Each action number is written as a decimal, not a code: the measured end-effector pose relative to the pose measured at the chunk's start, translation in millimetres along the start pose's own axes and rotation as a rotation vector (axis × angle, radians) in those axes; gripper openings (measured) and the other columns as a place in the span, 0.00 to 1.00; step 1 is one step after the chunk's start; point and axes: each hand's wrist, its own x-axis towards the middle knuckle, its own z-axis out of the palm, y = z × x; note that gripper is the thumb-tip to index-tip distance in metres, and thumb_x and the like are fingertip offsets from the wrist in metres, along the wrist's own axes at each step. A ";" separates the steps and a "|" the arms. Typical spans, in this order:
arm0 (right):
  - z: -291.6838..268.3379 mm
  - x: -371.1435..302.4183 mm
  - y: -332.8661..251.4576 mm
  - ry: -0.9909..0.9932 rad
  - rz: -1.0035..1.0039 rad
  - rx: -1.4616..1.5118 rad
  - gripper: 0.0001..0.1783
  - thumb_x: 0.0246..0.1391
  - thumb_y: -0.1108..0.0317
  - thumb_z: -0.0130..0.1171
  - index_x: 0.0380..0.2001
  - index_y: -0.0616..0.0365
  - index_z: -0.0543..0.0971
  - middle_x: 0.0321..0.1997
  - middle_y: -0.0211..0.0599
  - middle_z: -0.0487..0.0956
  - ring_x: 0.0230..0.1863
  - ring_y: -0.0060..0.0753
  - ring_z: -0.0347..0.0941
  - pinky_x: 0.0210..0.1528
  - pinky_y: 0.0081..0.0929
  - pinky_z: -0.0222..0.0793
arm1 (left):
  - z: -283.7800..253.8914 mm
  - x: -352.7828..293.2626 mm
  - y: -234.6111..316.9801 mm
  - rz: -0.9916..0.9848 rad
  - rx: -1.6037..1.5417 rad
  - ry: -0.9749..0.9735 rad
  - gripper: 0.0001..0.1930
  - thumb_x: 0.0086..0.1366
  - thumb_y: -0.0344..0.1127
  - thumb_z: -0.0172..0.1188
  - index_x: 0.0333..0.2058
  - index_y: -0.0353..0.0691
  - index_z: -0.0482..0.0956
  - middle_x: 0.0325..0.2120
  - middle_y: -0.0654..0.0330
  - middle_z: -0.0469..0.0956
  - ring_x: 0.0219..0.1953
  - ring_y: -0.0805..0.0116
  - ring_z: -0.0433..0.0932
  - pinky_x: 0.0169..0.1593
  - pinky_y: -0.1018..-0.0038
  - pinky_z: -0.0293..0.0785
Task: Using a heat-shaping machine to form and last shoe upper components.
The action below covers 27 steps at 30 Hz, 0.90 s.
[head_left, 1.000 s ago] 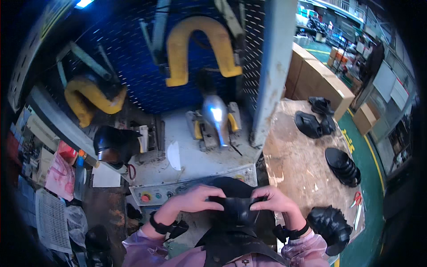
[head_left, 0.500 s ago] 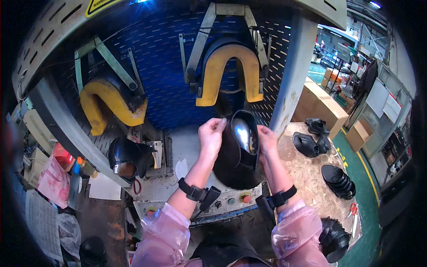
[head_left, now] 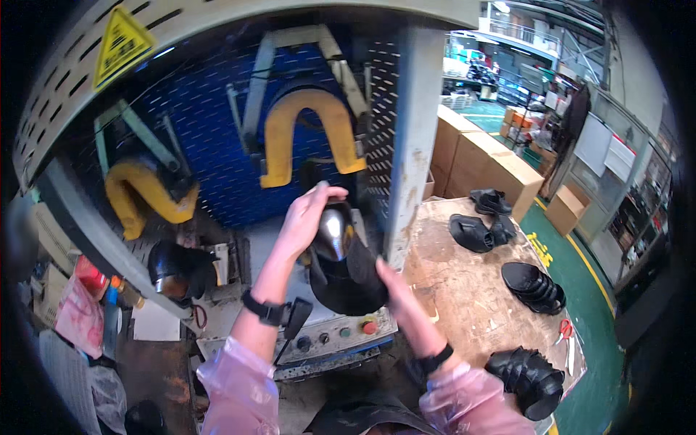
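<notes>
A black leather shoe upper (head_left: 360,268) sits on a rounded, shiny metal form (head_left: 335,235) in front of the machine. My left hand (head_left: 307,217) wraps the upper left of the form, its fingers bent over the top edge of the upper. On the lower right side my right hand (head_left: 394,284) grips the leather, with most of its fingers hidden behind it. Farther left, another black upper (head_left: 196,272) covers a second form. Yellow U-shaped pads (head_left: 310,109) hang above on metal arms.
Buttons line a control panel (head_left: 337,337) below the form. On the wooden table (head_left: 453,304) at the right lie black uppers (head_left: 473,232), a stack of them (head_left: 527,380), and red-handled scissors (head_left: 565,335). A metal post (head_left: 415,145) stands between machine and table.
The view has swung right. My left hand has moved over the top of the form, and my right hand has slid down the upper's side. More of the shiny metal shows.
</notes>
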 end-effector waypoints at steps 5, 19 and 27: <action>3.6 -48.8 67.2 0.162 0.097 0.400 0.28 0.59 0.49 0.48 0.56 0.56 0.66 0.57 0.33 0.71 0.57 0.31 0.66 0.62 0.34 0.58 | 15.9 -12.0 6.5 0.244 0.142 0.046 0.32 0.72 0.53 0.25 0.43 0.34 0.76 0.44 0.55 0.75 0.50 0.63 0.70 0.57 0.71 0.60; -15.8 142.0 137.9 0.507 -0.428 -0.246 0.18 0.59 0.60 0.49 0.27 0.64 0.79 0.19 0.29 0.75 0.23 0.18 0.68 0.28 0.22 0.65 | 25.1 -42.3 -16.4 0.563 0.428 0.066 0.38 0.68 0.59 0.24 0.49 0.32 0.73 0.49 0.50 0.71 0.57 0.47 0.65 0.63 0.53 0.48; -55.9 135.6 157.3 0.558 -0.599 -0.558 0.15 0.59 0.62 0.49 0.31 0.63 0.79 0.27 0.30 0.78 0.30 0.21 0.71 0.34 0.24 0.66 | 17.0 -94.6 -38.8 0.485 0.222 0.101 0.39 0.65 0.64 0.27 0.51 0.35 0.72 0.53 0.50 0.69 0.59 0.47 0.63 0.62 0.53 0.51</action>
